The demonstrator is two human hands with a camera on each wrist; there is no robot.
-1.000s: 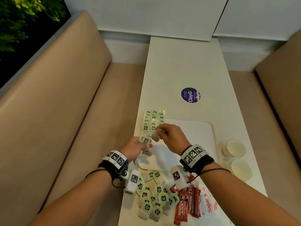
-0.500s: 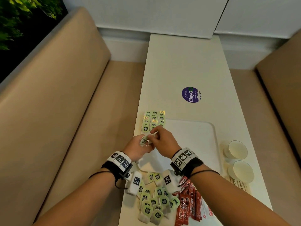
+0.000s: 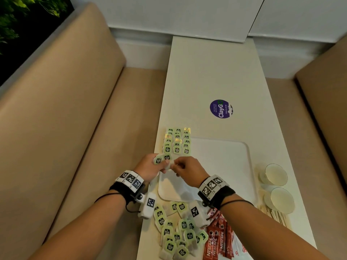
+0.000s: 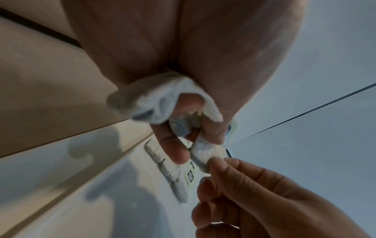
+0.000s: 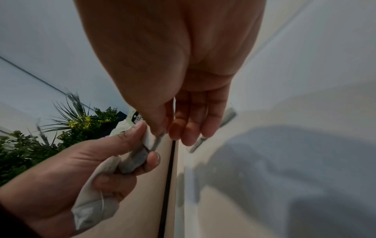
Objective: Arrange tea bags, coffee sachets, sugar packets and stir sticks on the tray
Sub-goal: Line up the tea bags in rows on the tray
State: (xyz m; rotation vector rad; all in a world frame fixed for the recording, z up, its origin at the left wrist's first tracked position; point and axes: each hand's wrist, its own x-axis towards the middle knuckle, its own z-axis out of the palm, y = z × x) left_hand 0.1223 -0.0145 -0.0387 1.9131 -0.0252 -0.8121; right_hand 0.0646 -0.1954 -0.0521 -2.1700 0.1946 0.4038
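Pinching one tea bag over the tray's near-left corner, the right hand draws from the left hand's clutched bunch; how many, fingers hide. Right of the rows, the tray lies bare.

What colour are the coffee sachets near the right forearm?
Red, with white Nescafe lettering: the coffee sachets show best in the head view.
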